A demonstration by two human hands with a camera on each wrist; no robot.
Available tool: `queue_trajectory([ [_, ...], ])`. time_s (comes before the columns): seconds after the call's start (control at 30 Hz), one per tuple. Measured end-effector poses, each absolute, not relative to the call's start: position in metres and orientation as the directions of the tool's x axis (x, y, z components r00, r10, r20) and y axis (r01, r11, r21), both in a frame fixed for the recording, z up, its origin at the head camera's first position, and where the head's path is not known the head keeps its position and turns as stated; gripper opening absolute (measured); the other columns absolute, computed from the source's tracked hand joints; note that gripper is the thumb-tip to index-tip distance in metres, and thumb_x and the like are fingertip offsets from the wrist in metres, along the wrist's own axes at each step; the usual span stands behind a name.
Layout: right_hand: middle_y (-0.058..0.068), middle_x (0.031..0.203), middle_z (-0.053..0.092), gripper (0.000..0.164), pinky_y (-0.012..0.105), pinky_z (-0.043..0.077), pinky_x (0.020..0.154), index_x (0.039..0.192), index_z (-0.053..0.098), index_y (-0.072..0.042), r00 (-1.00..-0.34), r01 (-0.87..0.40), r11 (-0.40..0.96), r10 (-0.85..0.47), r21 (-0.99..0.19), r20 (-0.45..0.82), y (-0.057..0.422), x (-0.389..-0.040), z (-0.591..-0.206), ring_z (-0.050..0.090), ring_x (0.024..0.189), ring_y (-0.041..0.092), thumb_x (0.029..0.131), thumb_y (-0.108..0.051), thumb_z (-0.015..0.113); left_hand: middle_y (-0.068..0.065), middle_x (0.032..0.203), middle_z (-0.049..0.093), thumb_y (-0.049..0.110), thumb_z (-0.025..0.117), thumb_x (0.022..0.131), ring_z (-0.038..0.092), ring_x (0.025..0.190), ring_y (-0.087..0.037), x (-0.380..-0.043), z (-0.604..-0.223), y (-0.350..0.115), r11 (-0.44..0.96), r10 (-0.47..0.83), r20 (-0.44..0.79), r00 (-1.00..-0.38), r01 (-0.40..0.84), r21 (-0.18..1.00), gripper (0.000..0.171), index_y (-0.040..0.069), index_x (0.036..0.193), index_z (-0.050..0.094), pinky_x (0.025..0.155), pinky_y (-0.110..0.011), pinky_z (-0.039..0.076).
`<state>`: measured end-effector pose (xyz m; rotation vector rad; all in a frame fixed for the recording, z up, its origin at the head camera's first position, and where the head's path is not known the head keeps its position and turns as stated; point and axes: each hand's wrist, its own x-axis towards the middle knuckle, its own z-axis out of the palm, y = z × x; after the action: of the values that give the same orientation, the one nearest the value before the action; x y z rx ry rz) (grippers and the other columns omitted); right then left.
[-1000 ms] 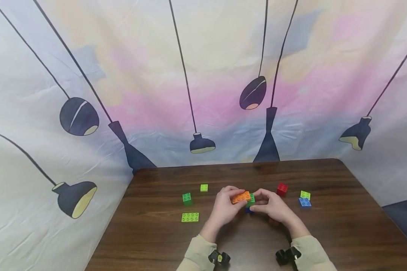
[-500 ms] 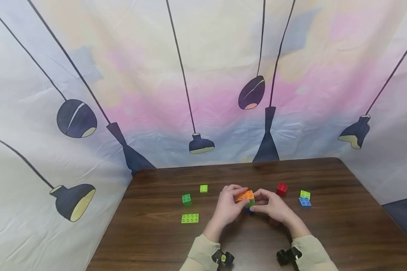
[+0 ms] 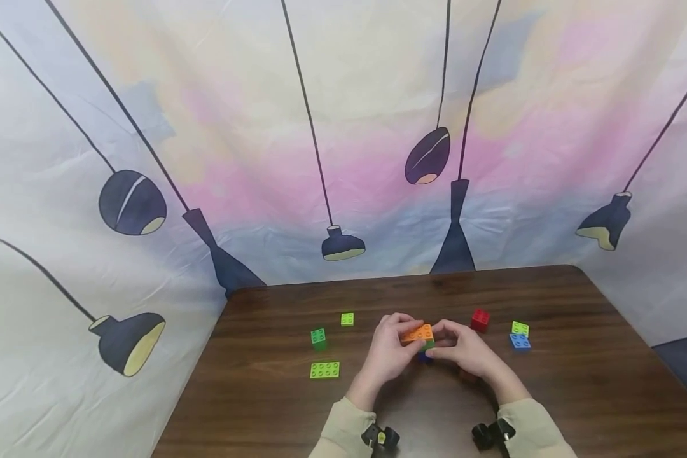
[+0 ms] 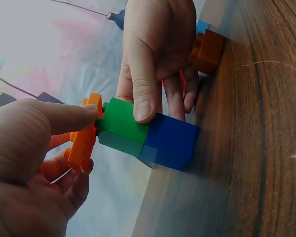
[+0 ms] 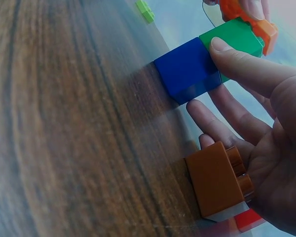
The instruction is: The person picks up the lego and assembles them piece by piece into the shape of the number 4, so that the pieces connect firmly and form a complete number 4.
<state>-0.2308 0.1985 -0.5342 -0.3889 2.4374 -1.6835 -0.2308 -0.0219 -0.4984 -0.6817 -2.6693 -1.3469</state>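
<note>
Near the middle of the table, my left hand (image 3: 386, 350) pinches a flat orange toy brick (image 4: 82, 148) between thumb and fingers. My right hand (image 3: 469, 350) grips a green brick (image 4: 119, 126), which is stacked on a dark blue brick (image 4: 171, 140). In the left wrist view the orange brick lies right at the green brick's studs, slightly tilted against them. The blue brick's base sits at the wooden tabletop. A brown brick (image 5: 214, 182) stands under the right palm, mostly hidden in the head view.
On the left of the table (image 3: 252, 394) lie a small lime brick (image 3: 347, 319), a green brick (image 3: 319, 339) and a long lime brick (image 3: 324, 370). To the right are a red brick (image 3: 480, 320), a lime brick (image 3: 520, 327) and a light blue brick (image 3: 520, 342).
My left hand has moved the orange brick rightward, from beside the green brick to over its top. The right hand keeps its grip on the stack. The head view has shifted slightly.
</note>
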Motion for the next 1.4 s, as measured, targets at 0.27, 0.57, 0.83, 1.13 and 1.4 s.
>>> queue_trajectory([
  [0.27, 0.01, 0.124, 0.074, 0.036, 0.048, 0.061, 0.094, 0.12, 0.071, -0.014, -0.958, -0.111, 0.343, -0.287, -0.933, 0.009, 0.2008, -0.2332, -0.5363, 0.074, 0.112, 0.032, 0.091, -0.028, 0.088, 0.005, 0.125, 0.067, 0.018, 0.084, 0.096, 0.053, 0.114, -0.013, -0.2332, -0.5, -0.0225, 0.535, 0.387, 0.28, -0.878, 0.462, 0.707, 0.037, 0.011, 0.132, 0.078, 0.094, -0.023, 0.053],
  [0.57, 0.011, 0.123, 0.074, 0.036, 0.046, 0.061, 0.093, 0.12, 0.071, -0.013, -0.96, -0.102, 0.341, -0.281, -0.935, 0.002, 0.1993, -0.2314, -0.5357, 0.073, 0.112, 0.032, 0.091, -0.027, 0.089, 0.004, 0.124, 0.068, 0.018, 0.084, 0.096, 0.053, 0.114, -0.013, -0.2319, -0.5014, -0.0205, 0.546, 0.395, 0.324, -0.86, 0.503, 0.67, 0.036, 0.011, 0.131, 0.078, 0.095, -0.023, 0.053],
  [0.83, 0.011, 0.123, 0.074, 0.036, 0.047, 0.061, 0.093, 0.12, 0.071, -0.013, -0.958, -0.111, 0.338, -0.287, -0.935, 0.01, 0.2, -0.2332, -0.5353, 0.073, 0.112, 0.033, 0.092, -0.026, 0.088, 0.006, 0.124, 0.068, 0.021, 0.084, 0.096, 0.053, 0.114, -0.012, -0.2324, -0.5015, -0.0199, 0.58, 0.391, 0.328, -0.86, 0.507, 0.638, 0.036, 0.014, 0.131, 0.079, 0.095, -0.023, 0.053],
  [1.13, 0.007, 0.121, 0.075, 0.038, 0.048, 0.061, 0.094, 0.12, 0.071, -0.014, -0.958, -0.104, 0.351, -0.287, -0.931, -0.001, 0.1989, -0.2362, -0.5384, 0.073, 0.11, 0.029, 0.091, -0.03, 0.089, 0.005, 0.124, 0.068, 0.023, 0.083, 0.097, 0.053, 0.113, -0.013, -0.2326, -0.5023, -0.0229, 0.596, 0.411, 0.336, -0.847, 0.529, 0.604, 0.034, 0.017, 0.131, 0.079, 0.094, -0.026, 0.052],
  [1.4, 0.008, 0.122, 0.075, 0.038, 0.049, 0.06, 0.095, 0.12, 0.071, -0.015, -0.961, -0.092, 0.36, -0.275, -0.928, -0.011, 0.2009, -0.2354, -0.5359, 0.073, 0.112, 0.03, 0.09, -0.03, 0.089, 0.007, 0.124, 0.068, 0.027, 0.081, 0.099, 0.054, 0.115, -0.013, -0.2322, -0.4993, -0.0198, 0.648, 0.421, 0.325, -0.846, 0.532, 0.545, 0.033, 0.02, 0.131, 0.078, 0.099, -0.03, 0.05],
])
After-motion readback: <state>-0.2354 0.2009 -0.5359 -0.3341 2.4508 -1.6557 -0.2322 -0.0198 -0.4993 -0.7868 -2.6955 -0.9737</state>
